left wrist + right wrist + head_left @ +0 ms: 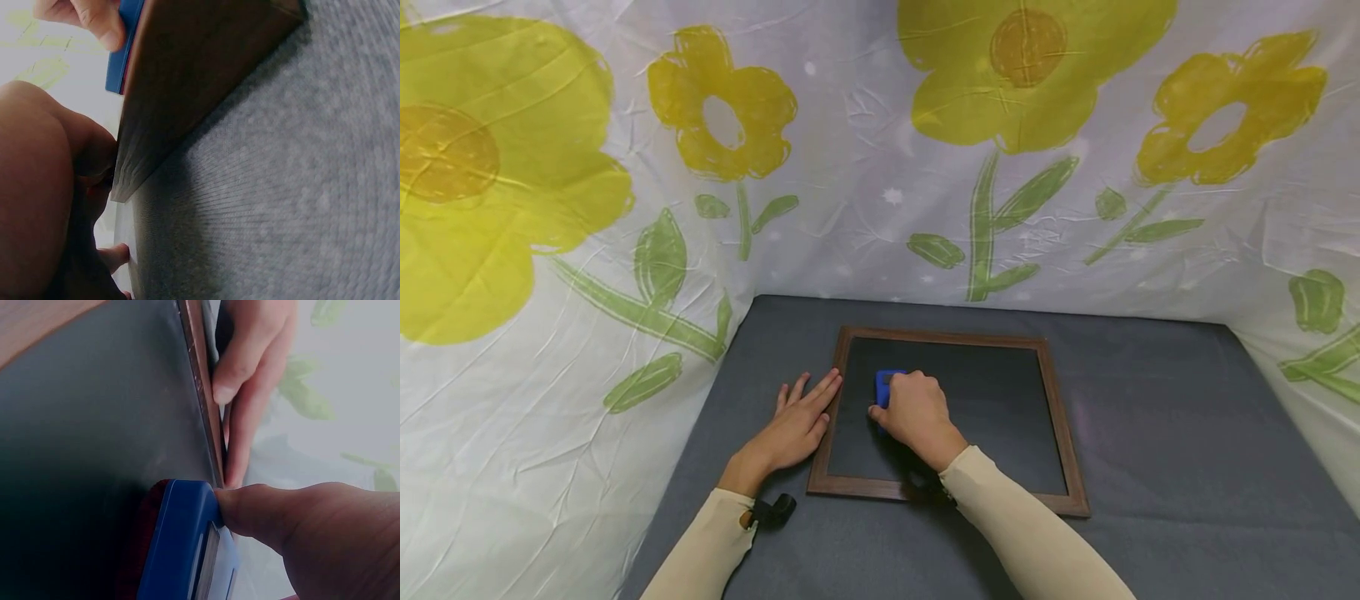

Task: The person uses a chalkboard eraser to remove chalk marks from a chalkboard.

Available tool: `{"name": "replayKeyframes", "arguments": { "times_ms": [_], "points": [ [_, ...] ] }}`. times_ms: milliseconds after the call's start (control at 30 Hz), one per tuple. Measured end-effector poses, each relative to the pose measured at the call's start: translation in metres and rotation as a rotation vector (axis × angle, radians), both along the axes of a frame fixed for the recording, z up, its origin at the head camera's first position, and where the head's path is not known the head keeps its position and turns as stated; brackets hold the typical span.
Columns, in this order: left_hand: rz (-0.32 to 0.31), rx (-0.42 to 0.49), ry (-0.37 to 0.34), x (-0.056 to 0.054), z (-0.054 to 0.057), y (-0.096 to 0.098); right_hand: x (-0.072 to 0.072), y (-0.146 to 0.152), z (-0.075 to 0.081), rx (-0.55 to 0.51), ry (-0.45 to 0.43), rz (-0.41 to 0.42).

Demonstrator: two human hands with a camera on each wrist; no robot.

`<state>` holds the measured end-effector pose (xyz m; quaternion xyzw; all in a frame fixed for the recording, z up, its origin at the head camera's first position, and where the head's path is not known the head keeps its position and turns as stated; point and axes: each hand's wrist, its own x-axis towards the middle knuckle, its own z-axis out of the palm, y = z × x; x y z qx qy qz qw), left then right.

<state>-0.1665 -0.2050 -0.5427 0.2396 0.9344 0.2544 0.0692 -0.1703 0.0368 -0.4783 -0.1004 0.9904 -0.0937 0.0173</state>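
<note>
A blackboard (985, 408) in a brown wooden frame lies flat on the dark grey cloth. My right hand (917, 412) grips a blue board eraser (181, 537) on the left part of the board. The eraser's dark red felt side faces the black surface in the right wrist view, and the thumb presses on its blue body. My left hand (797, 423) lies against the frame's left side, fingers extended, fingertips touching the wood. The left wrist view shows the frame's side (187, 69) close up, with the eraser above it.
A dark grey cloth (1187, 450) covers the table and extends around the frame. White fabric with yellow flowers (850, 233) hangs behind and at both sides. A black strap-mounted camera (775, 510) sits on the left wrist.
</note>
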Motion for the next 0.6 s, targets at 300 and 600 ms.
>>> {"name": "replayKeyframes", "arguments": {
  "times_ms": [300, 600],
  "points": [
    [0.001, -0.004, 0.005, 0.000, 0.000, 0.000, -0.003, -0.022, 0.001, -0.025, -0.037, -0.008],
    [-0.001, 0.009, -0.001, 0.001, 0.001, 0.001, -0.005, -0.036, -0.001, -0.025, -0.016, 0.029]
  ]
}}
